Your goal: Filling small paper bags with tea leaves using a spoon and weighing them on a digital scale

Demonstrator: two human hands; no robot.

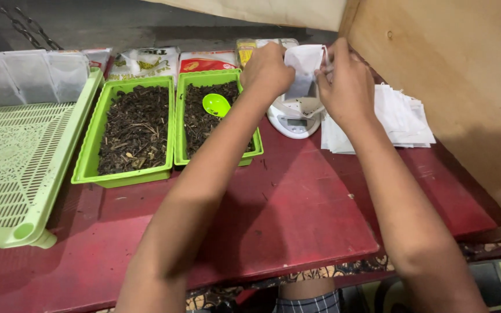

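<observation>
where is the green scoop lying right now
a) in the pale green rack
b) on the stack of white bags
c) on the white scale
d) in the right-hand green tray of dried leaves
d: the green scoop lies on the dark dried leaves in the right-hand green tray, left of the white scale, while the left hand and right hand hold a white bag.

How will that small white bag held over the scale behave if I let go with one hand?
The small white bag looks thin and limp, so it would probably flop or fold. Both the left hand and the right hand pinch its top edge. It seems very light, easily shifted.
</observation>
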